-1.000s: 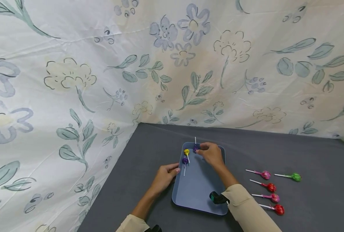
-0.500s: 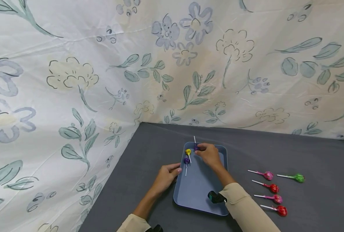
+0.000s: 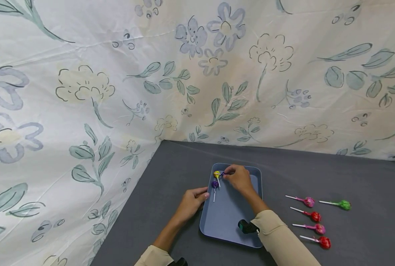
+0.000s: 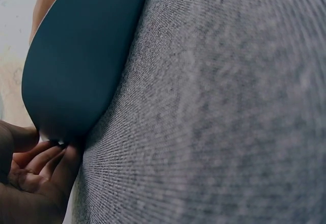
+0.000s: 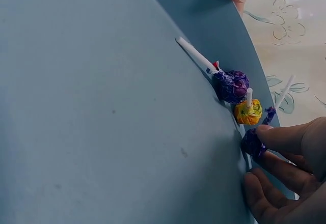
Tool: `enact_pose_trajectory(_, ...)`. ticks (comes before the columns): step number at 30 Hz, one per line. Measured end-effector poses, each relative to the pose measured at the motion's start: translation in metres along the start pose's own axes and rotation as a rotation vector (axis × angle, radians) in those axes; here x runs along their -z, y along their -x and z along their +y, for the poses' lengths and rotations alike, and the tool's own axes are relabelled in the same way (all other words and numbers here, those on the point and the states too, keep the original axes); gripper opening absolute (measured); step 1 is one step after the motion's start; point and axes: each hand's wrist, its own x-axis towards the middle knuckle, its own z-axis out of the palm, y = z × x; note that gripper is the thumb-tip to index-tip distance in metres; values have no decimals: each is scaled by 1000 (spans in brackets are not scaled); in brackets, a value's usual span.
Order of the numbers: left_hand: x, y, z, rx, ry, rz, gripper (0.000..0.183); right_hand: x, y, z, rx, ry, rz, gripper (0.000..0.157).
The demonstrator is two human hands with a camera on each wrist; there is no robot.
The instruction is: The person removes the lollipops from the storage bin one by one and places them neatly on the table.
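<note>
"What's closest?"

"The right sleeve (image 3: 282, 236), beige, and the near end of the blue tray (image 3: 229, 221), lying on a grey cloth (image 3: 177, 162)."

"And off to the tray's right?"

"A column of lollipops, sticks towards the tray: front red lollipop (image 3: 324, 242), front pink lollipop (image 3: 320, 229), back red lollipop (image 3: 315, 216), back pink lollipop (image 3: 309, 201). The green lollipop (image 3: 345, 204) lies just beside that last one, further right."

"What's the left hand (image 3: 191, 202) doing?"

"Pinching the tray's left edge, thumb at the rim, fingers curled against the outside."

"Anything inside the tray?"

"A loose purple lollipop (image 3: 215, 184), its stick towards us, and beyond it the yellow lollipop (image 3: 216, 174)."

"And the right hand (image 3: 239, 178)?"

"Over the far end, thumb and fingers closed about the head of the held purple lollipop (image 5: 253, 143), right by the yellow one (the right wrist view shows its stick angled up)."

"Furthest back?"

"The floral curtain (image 3: 184, 111), with blue blossoms and green leaves."
</note>
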Motion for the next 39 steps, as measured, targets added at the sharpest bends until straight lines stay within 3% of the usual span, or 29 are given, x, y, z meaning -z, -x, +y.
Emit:
enact_pose_trajectory(10, -1, 2, 1, 2, -6, -5, 37, -1, 1, -2, -5, 30, -43, 23)
enact_pose_trajectory(17, 0, 2, 2, 5, -9, 5, 37, 4, 6, -3, -23, 34, -106, 21)
enact_pose_trajectory(28, 2, 2, 2, -2, -14, -2, 38, 15, 14, -3, -31, 34, -138, 19)
enact_pose_trajectory(39, 2, 3, 1, -12, -31, -6, 37, 26, 24, -16, -30, -211, -193, 19)
